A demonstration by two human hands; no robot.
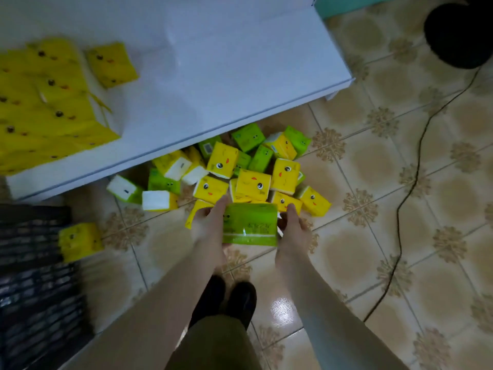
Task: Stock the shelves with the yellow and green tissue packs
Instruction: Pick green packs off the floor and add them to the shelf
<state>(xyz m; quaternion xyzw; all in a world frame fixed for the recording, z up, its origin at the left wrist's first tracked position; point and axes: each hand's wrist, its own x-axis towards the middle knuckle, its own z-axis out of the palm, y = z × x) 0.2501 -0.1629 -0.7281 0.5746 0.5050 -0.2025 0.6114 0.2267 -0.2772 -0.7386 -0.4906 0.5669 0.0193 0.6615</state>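
Holding green pack (250,225) low over floor pile (253,169): left hand (209,227) wrapped round left end, right hand (294,232) pressed against right end, fingertips hidden. Slippery film, soft sides: could squirt free on slack squeeze during lift to shelf (213,76). Could also trip on pile edge by shoes (226,300) or on cable (408,182) when stepping.

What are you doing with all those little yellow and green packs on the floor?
A person is standing over a pile of yellow and green tissue packs on the tiled floor. Their left hand holds one green pack from the side and underneath, and their right hand is against its other side. Some yellow packs already sit on the white shelf, but most are not stocked yet.
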